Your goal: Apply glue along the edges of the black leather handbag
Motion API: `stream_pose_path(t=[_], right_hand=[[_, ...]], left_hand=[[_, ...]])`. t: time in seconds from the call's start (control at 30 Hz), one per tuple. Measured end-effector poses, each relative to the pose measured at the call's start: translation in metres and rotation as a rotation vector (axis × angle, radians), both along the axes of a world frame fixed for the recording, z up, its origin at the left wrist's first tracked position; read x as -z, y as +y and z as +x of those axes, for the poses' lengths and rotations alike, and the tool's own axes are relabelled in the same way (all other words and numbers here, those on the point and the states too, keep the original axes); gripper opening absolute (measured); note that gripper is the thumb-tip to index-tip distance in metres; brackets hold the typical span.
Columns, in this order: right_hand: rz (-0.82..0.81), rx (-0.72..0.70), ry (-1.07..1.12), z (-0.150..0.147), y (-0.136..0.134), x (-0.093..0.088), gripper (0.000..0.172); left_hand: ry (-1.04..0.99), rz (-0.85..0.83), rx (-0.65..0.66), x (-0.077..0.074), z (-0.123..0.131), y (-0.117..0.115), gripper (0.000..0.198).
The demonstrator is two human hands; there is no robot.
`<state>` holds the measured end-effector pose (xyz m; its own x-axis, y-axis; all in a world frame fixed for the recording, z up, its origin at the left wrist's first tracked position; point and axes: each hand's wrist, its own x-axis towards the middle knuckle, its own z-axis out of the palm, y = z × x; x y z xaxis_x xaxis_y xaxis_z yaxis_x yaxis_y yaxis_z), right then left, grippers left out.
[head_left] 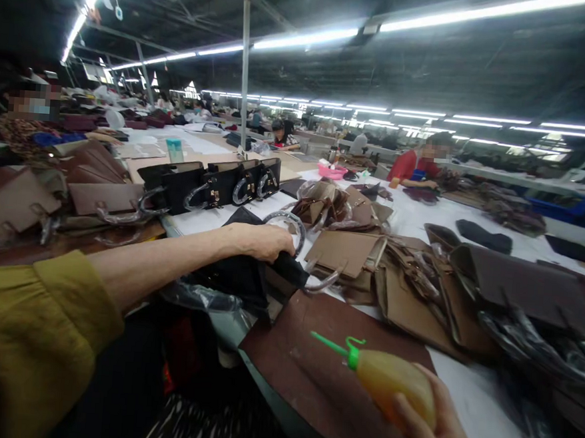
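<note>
My left hand [269,243] reaches across the table with its fingers closed on the edge of a black handbag [236,275]. A plastic-wrapped handle [295,222] of a bag loops up just beyond my knuckles. In my right hand [438,423], at the lower right, lies a squeeze bottle [396,383] of amber liquid. Its green nozzle points left, with a small green cap hanging at the side. Beneath the bottle a dark brown sheet [322,361] covers the table's near edge.
Several black handbags [174,187] stand in a row behind my left forearm. Brown bags [347,253] are heaped to the right, dark ones [533,289] beyond. Brown bags [103,199] also lie at left. A person in red [409,164] works across the table near a pink basin [330,171].
</note>
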<state>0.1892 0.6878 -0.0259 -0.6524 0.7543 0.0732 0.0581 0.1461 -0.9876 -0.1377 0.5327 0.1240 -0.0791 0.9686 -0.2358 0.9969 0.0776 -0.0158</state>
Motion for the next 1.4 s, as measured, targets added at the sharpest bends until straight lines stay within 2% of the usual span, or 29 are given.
stream_pose_path(t=[0.13,0.3,0.4,0.5,0.63,0.83,1.0,1.2,1.27,1.4], right_hand=[[0.269,-0.147,-0.002,-0.049,-0.017,-0.004,0.050],[0.631,-0.251,0.092,-0.084,-0.013,-0.014,0.043],[0.740,-0.302,0.144,-0.095,-0.006,-0.014,0.042],[0.736,-0.312,0.079,-0.101,0.000,-0.010,0.042],[0.524,-0.318,-0.061,-0.103,0.001,-0.002,0.045],[0.240,-0.248,-0.119,-0.103,-0.001,0.004,0.051],[-0.002,-0.316,-0.089,-0.098,-0.009,0.000,0.049],[-0.219,-0.358,-0.060,-0.081,-0.024,-0.011,0.042],[-0.418,-0.301,-0.002,-0.071,-0.022,-0.021,0.040],[-1.114,-0.180,0.295,-0.031,0.009,-0.052,0.052]], left_hand=[[-0.075,-0.005,-0.042,0.007,-0.017,0.003,0.026],[-0.104,-0.017,-0.060,0.010,-0.024,0.006,0.028],[-0.119,-0.020,-0.066,0.010,-0.026,0.007,0.030],[-0.124,-0.018,-0.064,0.011,-0.027,0.008,0.030],[-0.107,-0.011,-0.031,0.013,-0.028,0.009,0.028],[-0.067,0.044,-0.001,0.018,-0.025,0.005,0.024],[-0.013,0.091,-0.009,0.022,-0.018,-0.003,0.023],[0.031,0.143,-0.016,0.029,-0.012,-0.014,0.025],[0.035,0.155,-0.014,0.029,-0.008,-0.018,0.025],[0.023,0.175,-0.035,0.029,0.006,-0.029,0.027]])
